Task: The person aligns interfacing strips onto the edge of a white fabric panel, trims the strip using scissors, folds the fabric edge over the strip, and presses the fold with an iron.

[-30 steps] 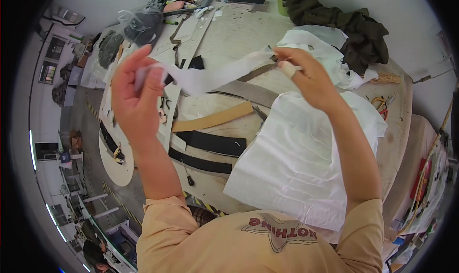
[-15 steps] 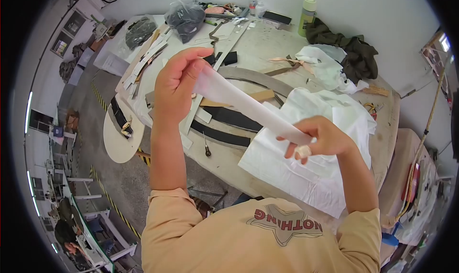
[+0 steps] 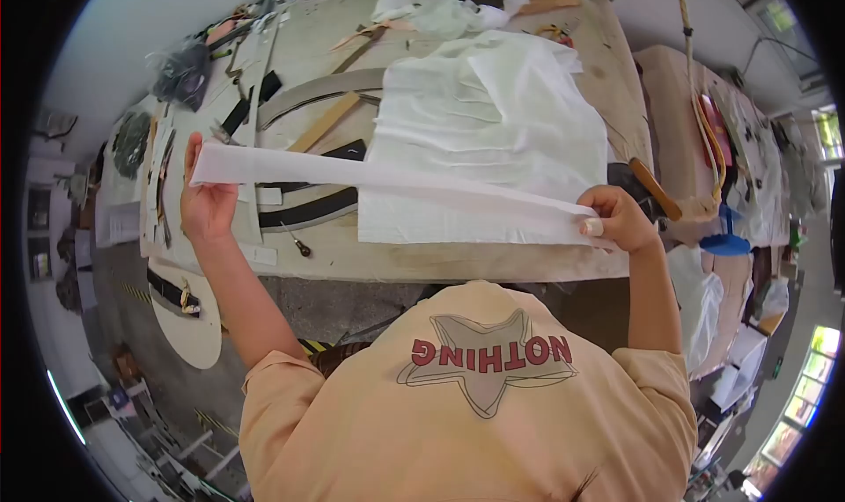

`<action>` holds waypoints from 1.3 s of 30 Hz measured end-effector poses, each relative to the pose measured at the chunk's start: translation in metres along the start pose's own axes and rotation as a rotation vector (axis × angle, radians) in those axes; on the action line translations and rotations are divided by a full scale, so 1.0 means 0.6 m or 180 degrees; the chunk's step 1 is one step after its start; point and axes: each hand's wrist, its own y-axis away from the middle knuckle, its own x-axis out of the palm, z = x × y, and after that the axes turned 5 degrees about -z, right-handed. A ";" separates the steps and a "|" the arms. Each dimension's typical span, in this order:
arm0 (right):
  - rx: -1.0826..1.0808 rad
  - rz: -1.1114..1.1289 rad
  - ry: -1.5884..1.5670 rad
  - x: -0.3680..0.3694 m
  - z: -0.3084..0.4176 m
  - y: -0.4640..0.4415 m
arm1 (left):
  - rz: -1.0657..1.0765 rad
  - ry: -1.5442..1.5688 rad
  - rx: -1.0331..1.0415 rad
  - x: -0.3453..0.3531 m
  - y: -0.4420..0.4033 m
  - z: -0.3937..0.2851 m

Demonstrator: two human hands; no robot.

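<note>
A long, narrow strip of white fabric [image 3: 326, 169] is stretched almost level above the table. Its left end is in the fingers of my left hand [image 3: 209, 205], where it is broad and folded over. My right hand [image 3: 623, 220] pinches the other end, and a pale wrap [image 3: 592, 227] covers one of its digits. Beneath the strip, a wrinkled white cloth [image 3: 493, 106] lies spread on the table. Curved black pieces [image 3: 308, 210] show below the strip, near my left hand.
On the worktable [image 3: 493, 263] are a small dark-handled awl [image 3: 301, 245], a wooden strip [image 3: 326, 122] and a curved grey piece [image 3: 317, 93]. A bagged dark bundle [image 3: 183, 75] sits at the far left. A round white board [image 3: 189, 330] stands left of the table.
My hands have moved apart and the strip now runs longer and nearly level. The left hand has dropped lower and outward. The view has turned to the right.
</note>
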 end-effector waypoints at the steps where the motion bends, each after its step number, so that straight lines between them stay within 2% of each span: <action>1: 0.0026 -0.0141 -0.0120 -0.008 -0.019 0.008 | -0.0101 0.0360 -0.0039 -0.022 0.002 0.016; 2: 0.0052 -0.0270 -0.0240 -0.014 -0.037 0.017 | -0.0063 0.0379 -0.0126 -0.027 0.008 0.035; 3: 0.0083 -0.0345 -0.0274 -0.017 -0.054 0.025 | -0.0035 0.0800 -0.0318 -0.032 0.016 0.051; 5: -0.0005 -0.0412 -0.0936 -0.018 -0.086 0.034 | -0.0034 0.1631 -0.0686 -0.037 0.030 0.079; 6: -0.0061 -0.0429 -0.1262 -0.018 -0.100 0.037 | -0.0035 0.1630 -0.0739 -0.039 0.035 0.095; 9: 0.0029 -0.0736 -0.1722 -0.022 -0.126 0.045 | -0.1389 0.0759 -0.0333 -0.042 0.053 0.142; 11: 0.0092 -0.0884 -0.1956 -0.024 -0.147 0.045 | -0.1643 0.0439 -0.0403 -0.045 0.064 0.167; 13: 0.0302 -0.1407 -0.1979 -0.031 -0.171 0.042 | -0.2107 -0.0185 -0.0500 -0.050 0.076 0.196; 14: 0.0412 -0.1669 -0.1990 -0.034 -0.184 0.041 | -0.2120 -0.0196 -0.0535 -0.059 0.085 0.209; 17: 0.0591 -0.2031 -0.1944 -0.045 -0.234 0.030 | -0.2415 -0.1111 -0.0617 -0.106 0.115 0.241; 21: 0.0888 -0.2456 -0.1531 -0.053 -0.261 0.020 | -0.2350 -0.1197 -0.0933 -0.154 0.152 0.275; 23: 0.1006 -0.2575 -0.1340 -0.061 -0.272 0.019 | -0.2334 -0.1081 -0.1016 -0.143 0.153 0.285; 26: 0.0443 -0.2473 -0.1451 -0.079 -0.285 0.019 | -0.2298 -0.0810 -0.1117 -0.128 0.151 0.284; 27: 0.0463 -0.2469 -0.1456 -0.090 -0.286 0.022 | -0.2207 -0.0688 -0.1060 -0.136 0.148 0.273; 30: 0.0145 -0.2287 -0.0394 -0.127 -0.270 0.042 | -0.2030 -0.0453 -0.0958 -0.135 0.140 0.244; 31: 0.0160 -0.2290 -0.0401 -0.129 -0.263 0.046 | -0.1833 -0.0828 -0.1001 -0.128 0.138 0.232; 33: -0.0429 -0.2170 -0.0179 -0.127 -0.236 0.052 | -0.1411 -0.1565 -0.1077 -0.113 0.132 0.218; 34: -0.0720 -0.2105 -0.0070 -0.127 -0.234 0.055 | -0.1409 -0.1576 -0.1091 -0.121 0.129 0.216; 35: -0.0704 -0.2111 -0.0081 -0.128 -0.238 0.057 | -0.1244 -0.1793 -0.1189 -0.136 0.125 0.213; 38: -0.1209 -0.1951 0.1886 -0.134 -0.255 0.053 | -0.0912 -0.2233 -0.1390 -0.163 0.122 0.224; 39: -0.1197 -0.1951 0.1874 -0.136 -0.269 0.049 | -0.0899 -0.2456 -0.1423 -0.162 0.122 0.237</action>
